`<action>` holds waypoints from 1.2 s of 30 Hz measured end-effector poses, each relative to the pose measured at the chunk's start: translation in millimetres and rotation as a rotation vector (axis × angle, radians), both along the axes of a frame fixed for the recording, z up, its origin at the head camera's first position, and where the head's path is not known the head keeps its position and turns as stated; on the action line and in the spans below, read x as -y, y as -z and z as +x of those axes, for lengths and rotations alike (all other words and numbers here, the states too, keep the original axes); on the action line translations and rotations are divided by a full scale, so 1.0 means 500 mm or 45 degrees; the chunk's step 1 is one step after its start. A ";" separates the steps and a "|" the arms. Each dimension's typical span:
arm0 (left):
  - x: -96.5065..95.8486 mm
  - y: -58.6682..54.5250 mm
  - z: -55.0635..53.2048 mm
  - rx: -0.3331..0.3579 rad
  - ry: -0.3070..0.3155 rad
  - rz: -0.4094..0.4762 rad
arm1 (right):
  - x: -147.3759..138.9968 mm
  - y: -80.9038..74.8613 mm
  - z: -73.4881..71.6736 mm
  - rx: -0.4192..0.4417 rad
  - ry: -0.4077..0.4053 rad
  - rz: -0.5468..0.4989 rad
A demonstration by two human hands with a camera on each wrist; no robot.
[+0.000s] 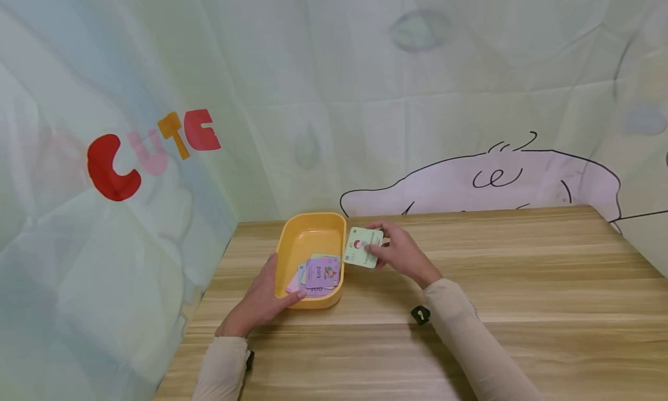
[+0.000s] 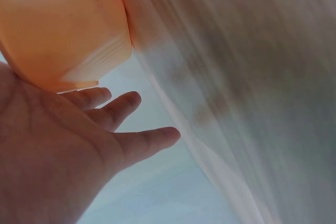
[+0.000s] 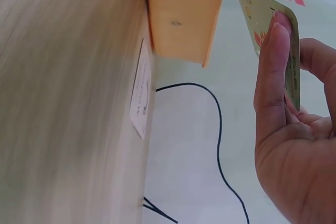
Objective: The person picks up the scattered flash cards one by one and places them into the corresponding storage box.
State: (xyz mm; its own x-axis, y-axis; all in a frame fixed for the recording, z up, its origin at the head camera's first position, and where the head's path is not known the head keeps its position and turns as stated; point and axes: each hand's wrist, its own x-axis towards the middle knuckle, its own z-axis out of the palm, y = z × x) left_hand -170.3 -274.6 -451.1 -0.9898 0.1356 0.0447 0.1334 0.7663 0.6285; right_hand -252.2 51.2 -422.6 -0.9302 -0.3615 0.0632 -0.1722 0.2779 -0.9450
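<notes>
A yellow plastic bin (image 1: 311,222) stands on the table, with several word cards piled in its near end; the top purple card (image 1: 322,273) reads "park". My left hand (image 1: 265,294) holds the bin at its near left corner, thumb over the rim. In the left wrist view, three fingers (image 2: 149,141) of that hand reach out straight past the bin's outer wall (image 2: 58,30). Just beyond the bin's right rim, my right hand (image 1: 399,253) pinches a pale green card (image 1: 360,243) with a small red and white picture, thumb on its face and fingers behind.
In the right wrist view, a white card (image 3: 140,93) lies flat on the wooden table (image 1: 522,308) beside the bin. A printed curtain (image 1: 313,99) hangs behind and to the left of the table. A dark wrist device (image 1: 420,315) shows by the right sleeve.
</notes>
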 end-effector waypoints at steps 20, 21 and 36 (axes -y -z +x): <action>0.005 0.001 0.001 0.022 -0.010 -0.021 | 0.043 0.000 0.002 -0.040 -0.100 -0.059; 0.005 0.001 0.001 0.025 -0.012 -0.025 | 0.046 0.000 0.002 -0.040 -0.105 -0.061; 0.001 -0.005 0.002 0.049 -0.012 -0.010 | 0.086 0.007 0.000 -0.075 -0.130 -0.073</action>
State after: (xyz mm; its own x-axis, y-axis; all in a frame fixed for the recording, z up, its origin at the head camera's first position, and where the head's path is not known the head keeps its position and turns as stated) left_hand -169.2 -274.9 -448.4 -0.9920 0.1263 0.0052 0.1016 0.7724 0.6270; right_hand -252.1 8.1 -426.1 -0.8828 -0.4485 0.1397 -0.2523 0.2017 -0.9464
